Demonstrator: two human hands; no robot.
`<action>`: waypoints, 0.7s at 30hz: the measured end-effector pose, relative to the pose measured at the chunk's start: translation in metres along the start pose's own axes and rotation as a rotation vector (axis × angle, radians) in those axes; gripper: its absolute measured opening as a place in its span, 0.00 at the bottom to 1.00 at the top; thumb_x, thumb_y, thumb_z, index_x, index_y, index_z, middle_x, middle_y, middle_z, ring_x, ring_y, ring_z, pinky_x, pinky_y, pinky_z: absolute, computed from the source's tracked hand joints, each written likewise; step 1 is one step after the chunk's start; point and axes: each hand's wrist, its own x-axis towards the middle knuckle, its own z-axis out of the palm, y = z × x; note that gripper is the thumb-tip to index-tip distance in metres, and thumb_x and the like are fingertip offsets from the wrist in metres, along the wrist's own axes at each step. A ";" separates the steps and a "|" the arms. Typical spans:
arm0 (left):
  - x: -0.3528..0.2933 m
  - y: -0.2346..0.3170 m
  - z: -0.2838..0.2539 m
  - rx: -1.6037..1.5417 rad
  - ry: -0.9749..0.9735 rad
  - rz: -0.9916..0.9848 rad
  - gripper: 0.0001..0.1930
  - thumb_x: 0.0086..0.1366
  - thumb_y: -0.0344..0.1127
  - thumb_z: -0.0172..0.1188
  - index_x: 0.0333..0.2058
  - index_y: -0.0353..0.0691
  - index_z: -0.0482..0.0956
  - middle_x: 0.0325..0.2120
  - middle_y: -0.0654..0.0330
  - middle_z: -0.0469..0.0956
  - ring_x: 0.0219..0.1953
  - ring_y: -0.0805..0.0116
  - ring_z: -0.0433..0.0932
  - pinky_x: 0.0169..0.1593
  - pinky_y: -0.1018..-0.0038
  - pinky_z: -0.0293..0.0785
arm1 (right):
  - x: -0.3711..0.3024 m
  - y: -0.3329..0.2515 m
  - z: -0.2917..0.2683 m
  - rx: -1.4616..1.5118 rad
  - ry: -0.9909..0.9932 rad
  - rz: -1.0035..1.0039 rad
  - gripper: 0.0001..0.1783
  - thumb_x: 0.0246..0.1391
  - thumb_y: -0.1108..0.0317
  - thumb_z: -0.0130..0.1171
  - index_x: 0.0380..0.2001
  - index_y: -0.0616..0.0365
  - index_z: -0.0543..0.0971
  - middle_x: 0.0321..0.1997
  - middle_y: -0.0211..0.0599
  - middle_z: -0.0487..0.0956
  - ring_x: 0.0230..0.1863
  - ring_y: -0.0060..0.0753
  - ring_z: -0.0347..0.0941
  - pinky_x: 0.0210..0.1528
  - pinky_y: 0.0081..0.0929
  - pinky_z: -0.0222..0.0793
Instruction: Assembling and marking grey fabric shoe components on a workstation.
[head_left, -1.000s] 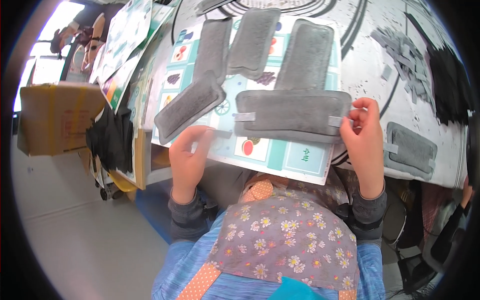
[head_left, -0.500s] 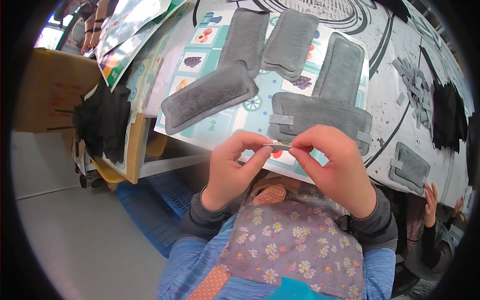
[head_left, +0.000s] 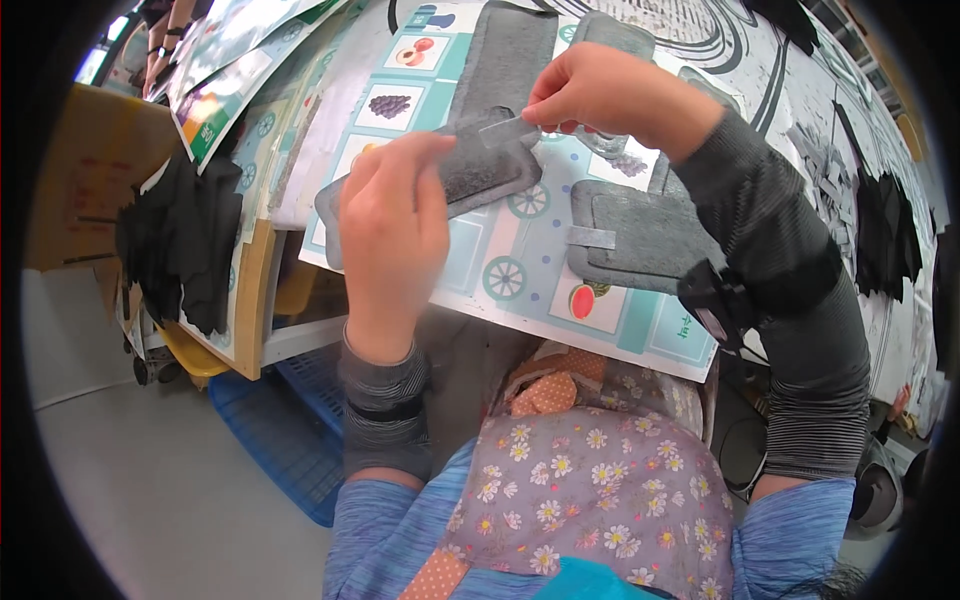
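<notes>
My right hand (head_left: 610,100) pinches one end of a small light grey strip (head_left: 503,131). The strip lies over the upper end of a dark grey padded fabric piece (head_left: 470,175), which is set at a slant. My left hand (head_left: 395,225) is over the lower part of that same pad, thumb and fingers apart, and hides some of it. Whether its fingertips press on the pad I cannot tell. Another grey pad (head_left: 640,255) to the right bears a similar light strip (head_left: 592,237) at its left end. More grey pads (head_left: 505,65) lie farther back, partly behind my right hand and arm.
A printed sheet with fruit pictures (head_left: 450,265) lies beneath the pads. Loose grey strips (head_left: 825,165) and black fabric (head_left: 885,230) lie at the right. More black fabric (head_left: 185,240) hangs at the left beside printed sheets (head_left: 225,95). A blue basket (head_left: 275,440) stands below the table.
Both hands have moved away from my lap and up over the slanted pad. My right hand has carried the small strip there, and my left hand has let go of it.
</notes>
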 end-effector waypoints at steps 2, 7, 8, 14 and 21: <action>0.003 -0.003 0.007 -0.004 -0.002 0.018 0.10 0.62 0.21 0.54 0.40 0.36 0.80 0.35 0.54 0.82 0.39 0.57 0.79 0.46 0.65 0.73 | 0.015 0.004 0.005 -0.020 -0.043 0.026 0.11 0.55 0.63 0.66 0.32 0.62 0.84 0.26 0.29 0.80 0.28 0.22 0.71 0.32 0.22 0.67; 0.004 -0.011 0.018 0.011 -0.052 0.081 0.13 0.56 0.19 0.55 0.40 0.37 0.80 0.31 0.53 0.81 0.37 0.53 0.79 0.42 0.61 0.72 | 0.031 0.014 0.011 -0.016 -0.117 0.068 0.11 0.55 0.64 0.65 0.33 0.62 0.84 0.27 0.30 0.81 0.29 0.21 0.70 0.33 0.22 0.67; 0.004 -0.011 0.020 0.008 -0.088 0.054 0.13 0.59 0.20 0.53 0.41 0.36 0.79 0.34 0.53 0.81 0.38 0.53 0.79 0.44 0.62 0.72 | 0.034 0.016 0.012 -0.023 -0.120 0.052 0.11 0.55 0.64 0.65 0.32 0.62 0.84 0.27 0.31 0.81 0.28 0.21 0.70 0.33 0.21 0.67; 0.004 -0.010 0.027 0.034 -0.161 0.019 0.13 0.61 0.20 0.50 0.43 0.37 0.79 0.36 0.54 0.82 0.40 0.53 0.78 0.46 0.62 0.71 | 0.040 0.019 0.018 -0.057 -0.095 0.041 0.10 0.53 0.66 0.66 0.31 0.63 0.84 0.26 0.31 0.81 0.28 0.21 0.70 0.32 0.22 0.67; 0.001 -0.007 0.031 0.069 -0.179 -0.002 0.13 0.61 0.20 0.50 0.42 0.37 0.79 0.36 0.52 0.81 0.40 0.51 0.78 0.47 0.61 0.71 | 0.038 0.019 0.018 -0.112 -0.054 0.054 0.08 0.52 0.66 0.65 0.31 0.61 0.85 0.27 0.32 0.82 0.29 0.23 0.72 0.34 0.25 0.69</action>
